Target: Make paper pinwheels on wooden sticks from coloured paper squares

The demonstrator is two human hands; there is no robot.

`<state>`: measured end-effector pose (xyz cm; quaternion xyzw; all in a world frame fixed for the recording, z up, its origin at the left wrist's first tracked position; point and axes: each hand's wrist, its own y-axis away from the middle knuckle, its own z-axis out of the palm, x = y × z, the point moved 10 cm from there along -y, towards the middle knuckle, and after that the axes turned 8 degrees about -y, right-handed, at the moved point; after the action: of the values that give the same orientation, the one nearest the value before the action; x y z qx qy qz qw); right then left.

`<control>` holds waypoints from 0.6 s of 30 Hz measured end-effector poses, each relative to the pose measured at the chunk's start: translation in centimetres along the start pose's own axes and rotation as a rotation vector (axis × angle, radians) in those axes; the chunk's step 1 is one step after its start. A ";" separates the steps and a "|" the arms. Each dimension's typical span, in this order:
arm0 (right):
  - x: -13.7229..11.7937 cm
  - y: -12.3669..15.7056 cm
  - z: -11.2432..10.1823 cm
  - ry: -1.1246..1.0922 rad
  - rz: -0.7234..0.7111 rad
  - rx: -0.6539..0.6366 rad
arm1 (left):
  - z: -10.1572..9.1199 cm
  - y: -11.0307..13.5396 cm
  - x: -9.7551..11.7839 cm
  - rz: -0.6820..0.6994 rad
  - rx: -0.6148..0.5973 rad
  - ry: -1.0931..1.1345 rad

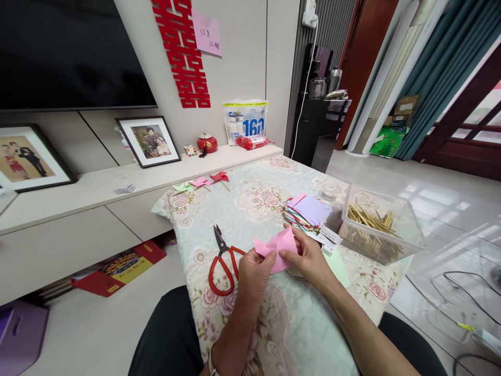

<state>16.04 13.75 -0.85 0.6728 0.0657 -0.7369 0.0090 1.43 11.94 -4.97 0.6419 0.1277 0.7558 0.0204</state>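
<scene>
A piece of pink paper [282,244] with its corners bent inward is held up between both my hands over the table. My left hand [255,269] pinches its left side between thumb and fingers. On the right side, my right hand [307,257] grips the paper with the thumb pressed near the middle. Red-handled scissors [224,261] lie just left of my left hand, blades pointing away from me. Beyond my right hand rests a stack of coloured paper squares [311,210]. Light green paper [337,267] lies partly hidden under my right forearm.
A clear plastic box [379,250] of thin wooden sticks stands at the right. Three paper pinwheels, one of them red [219,177], lie at the table's far left edge. A floral tablecloth [258,198] covers the table. Behind it runs a white cabinet [94,193] with framed photos.
</scene>
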 end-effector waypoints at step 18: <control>-6.2 2.7 2.3 0.380 -0.352 -0.380 | 0.8 0.8 -0.3 -0.126 -0.197 0.225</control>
<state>14.59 10.36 5.23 0.7628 0.3181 -0.5629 -0.0057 2.35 11.29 -4.95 0.5389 0.0946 0.8290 0.1159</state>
